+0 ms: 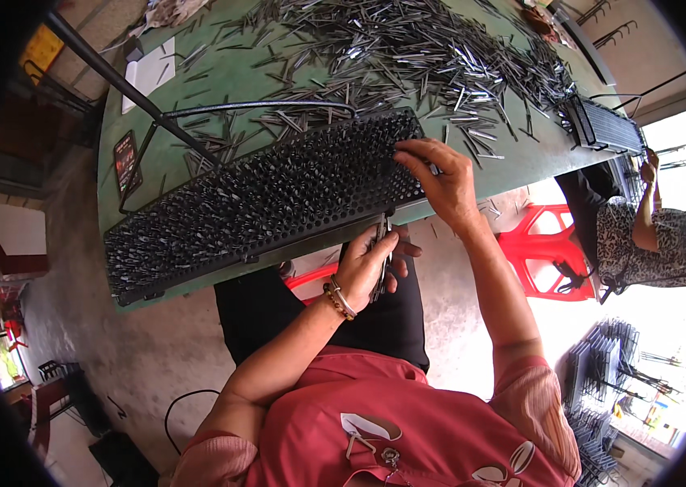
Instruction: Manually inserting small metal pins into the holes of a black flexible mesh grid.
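A long black perforated rack (197,223) lies slantwise along the near edge of the green table. Slim dark metal pieces stand upright in most of its holes, while bare holes show at its right end. My right hand (448,178) is over that end, thumb and forefinger pinched together; what they hold, if anything, is too small to make out. Just below the rack's near edge, my left hand (367,264) is closed around a small bundle of slim metal strips (381,231). A beaded bracelet circles the left wrist.
Loose metal strips (408,49) are heaped across the green table (189,89). A phone (126,162) and white paper (148,77) lie at left. Rightward, a person (651,243) sits near a red plastic stool (542,252) and another rack (607,126). A dark bar (128,89) crosses the upper left.
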Demonstrator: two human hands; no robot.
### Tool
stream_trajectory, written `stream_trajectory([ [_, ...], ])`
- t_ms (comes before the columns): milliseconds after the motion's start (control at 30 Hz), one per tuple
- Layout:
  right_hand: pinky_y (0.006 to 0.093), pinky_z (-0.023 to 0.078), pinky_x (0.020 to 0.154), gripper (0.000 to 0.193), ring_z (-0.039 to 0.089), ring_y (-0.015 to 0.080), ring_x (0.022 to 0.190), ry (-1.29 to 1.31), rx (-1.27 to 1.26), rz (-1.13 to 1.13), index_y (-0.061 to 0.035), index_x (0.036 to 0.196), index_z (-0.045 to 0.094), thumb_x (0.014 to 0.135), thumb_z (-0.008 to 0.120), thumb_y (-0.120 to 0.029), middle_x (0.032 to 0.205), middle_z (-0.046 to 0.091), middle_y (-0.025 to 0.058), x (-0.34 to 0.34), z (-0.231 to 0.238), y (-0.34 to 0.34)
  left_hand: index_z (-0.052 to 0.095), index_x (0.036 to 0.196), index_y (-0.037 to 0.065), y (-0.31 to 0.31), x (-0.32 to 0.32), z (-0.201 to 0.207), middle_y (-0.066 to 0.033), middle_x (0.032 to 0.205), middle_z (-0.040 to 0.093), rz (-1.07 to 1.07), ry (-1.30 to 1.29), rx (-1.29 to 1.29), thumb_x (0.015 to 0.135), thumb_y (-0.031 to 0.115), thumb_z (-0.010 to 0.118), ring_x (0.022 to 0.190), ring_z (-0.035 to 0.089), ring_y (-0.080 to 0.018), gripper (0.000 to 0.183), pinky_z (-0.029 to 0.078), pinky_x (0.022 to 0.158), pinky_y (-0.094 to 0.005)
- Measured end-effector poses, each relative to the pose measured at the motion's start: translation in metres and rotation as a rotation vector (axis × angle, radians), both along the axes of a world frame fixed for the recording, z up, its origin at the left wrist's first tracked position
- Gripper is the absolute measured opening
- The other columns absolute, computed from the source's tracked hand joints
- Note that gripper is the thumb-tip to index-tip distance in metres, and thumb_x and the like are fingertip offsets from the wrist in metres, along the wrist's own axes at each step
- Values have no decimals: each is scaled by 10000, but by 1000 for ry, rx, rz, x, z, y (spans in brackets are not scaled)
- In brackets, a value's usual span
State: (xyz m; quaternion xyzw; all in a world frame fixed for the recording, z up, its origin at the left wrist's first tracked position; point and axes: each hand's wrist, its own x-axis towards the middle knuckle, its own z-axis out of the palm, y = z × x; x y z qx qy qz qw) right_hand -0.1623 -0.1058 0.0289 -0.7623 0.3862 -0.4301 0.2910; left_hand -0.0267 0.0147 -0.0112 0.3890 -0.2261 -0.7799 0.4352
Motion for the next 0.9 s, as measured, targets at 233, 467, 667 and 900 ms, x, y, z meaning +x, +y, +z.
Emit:
stream_trajectory([
  [233,298,503,689,169,634,215,799,141,-215,80,-19,936,679,767,682,-9,914,645,101,2,-10,0,509,1088,52,-1,2,4,-117,915,645,-42,9,17,965,252,454,605,548,-89,242,406,419,-195],
  [467,307,508,692,164,633,237,819,156,-208,84,-20,913,681,750,699,-16,960,622,105,0,-12,2,500,1093,32,1,2,4,-123,917,644,-86,-21,-41,969,251,449,591,548,-91,257,402,405,-194],
  [667,297,497,701,134,626,195,828,32,-74,-33,-3,930,683,816,673,-73,949,630,109,1,3,17,493,1106,25,-1,4,11,-130,938,644,-97,-5,-127,979,256,437,595,553,-89,270,413,405,-191],
  [900,263,446,652,179,551,106,738,-35,571,298,33,866,668,858,660,-146,819,647,53,-18,10,37,495,1114,25,-6,4,17,-119,950,643,-98,-26,-259,978,252,450,616,551,-73,269,420,415,-185],
])
